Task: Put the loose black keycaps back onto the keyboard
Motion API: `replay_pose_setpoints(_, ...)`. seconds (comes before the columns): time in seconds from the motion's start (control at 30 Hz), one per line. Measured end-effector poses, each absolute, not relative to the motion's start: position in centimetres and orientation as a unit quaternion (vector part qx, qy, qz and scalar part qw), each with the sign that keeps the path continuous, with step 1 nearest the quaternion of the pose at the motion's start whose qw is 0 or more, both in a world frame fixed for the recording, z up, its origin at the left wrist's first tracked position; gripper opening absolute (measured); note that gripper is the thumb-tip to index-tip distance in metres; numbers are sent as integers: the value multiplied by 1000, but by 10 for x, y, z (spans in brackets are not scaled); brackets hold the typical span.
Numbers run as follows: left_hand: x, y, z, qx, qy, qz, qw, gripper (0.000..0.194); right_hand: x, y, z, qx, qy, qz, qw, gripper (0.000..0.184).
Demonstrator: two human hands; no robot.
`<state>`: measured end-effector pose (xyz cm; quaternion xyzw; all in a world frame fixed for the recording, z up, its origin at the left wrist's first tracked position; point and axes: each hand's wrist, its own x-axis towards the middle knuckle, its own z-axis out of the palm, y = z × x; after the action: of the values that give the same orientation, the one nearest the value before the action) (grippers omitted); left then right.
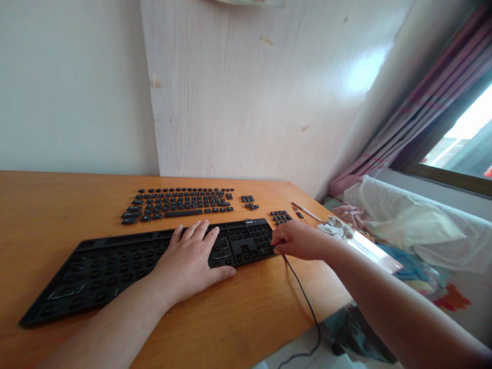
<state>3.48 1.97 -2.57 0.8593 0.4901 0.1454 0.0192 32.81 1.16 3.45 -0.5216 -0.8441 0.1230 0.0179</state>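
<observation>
A black keyboard (126, 264) with its keycaps off lies slantwise on the wooden table, its bare sockets showing. My left hand (194, 251) rests flat across its middle, fingers spread and thumb stretched along the near edge. At the number pad end, my right hand (294, 240) is closed, its fingertips pinched together against the keyboard's right edge. Whatever those fingertips hold, if anything, is too small to make out. Behind the keyboard, loose black keycaps (180, 202) sit in rows in keyboard order. A small group of keycaps (280, 217) lies just beyond my right hand.
A black cable (307, 302) runs over the table's front edge to the floor. At the right stand a thin white stick (306, 211) and a crumpled grey cloth (335, 228). A wall panel (238, 102) rises behind the table (57, 205). Bedding (407, 215) lies by the window.
</observation>
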Motion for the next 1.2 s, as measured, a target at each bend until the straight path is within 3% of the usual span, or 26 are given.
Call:
replay_pose_setpoints(0.47, 35, 18, -23, 858, 494, 141, 16, 100, 330, 3, 29, -522, -840, 134, 51, 11)
replay_pose_setpoints(0.77, 33, 20, -25, 860, 490, 141, 13, 101, 320, -22, 27, -505, -824, 116, 230, 14)
replay_pose_setpoints(0.9, 36, 16, -12, 852, 463, 241, 17, 89, 302, -28, 29, -497, -816, 118, 268, 11)
replay_pose_setpoints(0.97, 41, 11, -1, 833, 444, 320, 82, 66, 291, -31, 30, -485, -817, 118, 290, 13)
replay_pose_setpoints(1.03, 46, 4, 8, 795, 428, 367, 223, 47, 279, -33, 31, -469, -821, 107, 307, 15)
replay_pose_setpoints(1.1, 51, -2, 14, 750, 389, 365, 390, 41, 266, -35, 32, -455, -827, 85, 319, 16)
replay_pose_setpoints(1.2, 58, -9, 17, 670, 335, 394, 532, 33, 251, -35, 32, -442, -834, 59, 325, 18)
